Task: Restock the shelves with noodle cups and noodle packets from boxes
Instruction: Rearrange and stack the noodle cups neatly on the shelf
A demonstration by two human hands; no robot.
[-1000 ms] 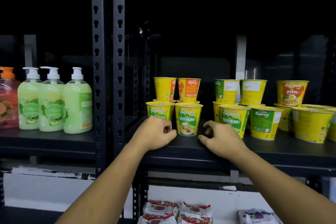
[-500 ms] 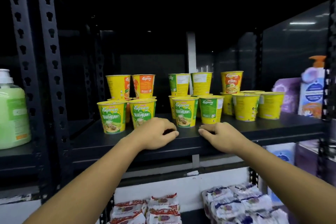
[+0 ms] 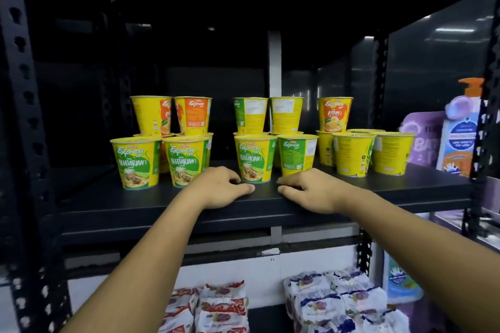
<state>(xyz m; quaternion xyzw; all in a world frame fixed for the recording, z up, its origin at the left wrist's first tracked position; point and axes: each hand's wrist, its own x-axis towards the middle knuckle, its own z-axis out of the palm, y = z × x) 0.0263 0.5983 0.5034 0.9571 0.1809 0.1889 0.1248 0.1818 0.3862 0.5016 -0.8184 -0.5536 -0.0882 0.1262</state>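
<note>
Noodle cups [image 3: 251, 159] stand stacked on the shelf [image 3: 108, 203] while the left hand [image 3: 220, 188] and right hand [image 3: 311, 189] rest at its front edge, fingers [image 3: 288, 181] loosely curled and holding nothing, so the next move is probably fetching more stock from a box.
</note>
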